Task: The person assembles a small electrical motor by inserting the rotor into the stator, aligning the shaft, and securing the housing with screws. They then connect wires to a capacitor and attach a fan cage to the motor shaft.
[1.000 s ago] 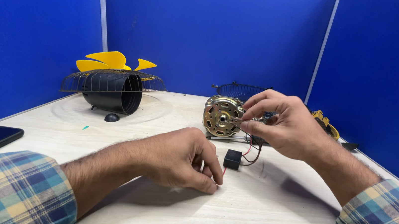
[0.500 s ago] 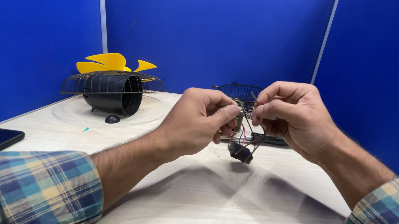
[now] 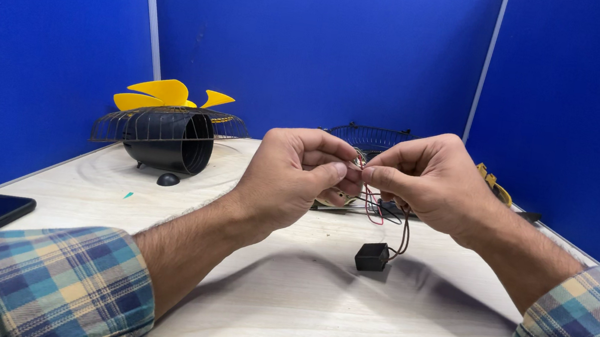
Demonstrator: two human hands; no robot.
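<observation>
Pinching thin wires [image 3: 378, 213] with my left hand [image 3: 297, 179] and right hand [image 3: 428, 181], I hold them up over the table [image 3: 285, 302]. A small black box [image 3: 372, 256] hangs from the wires, just above the table.

Both forearms reach forward over the table and angle inward, sleeves pushed partway up. The left hand [image 3: 297, 178] and right hand [image 3: 430, 180] are raised and meet at their fingertips in the middle. Each hand is curled, thumb pressed against forefinger in a pinch, knuckles turned up and outward, wrists roughly level
</observation>
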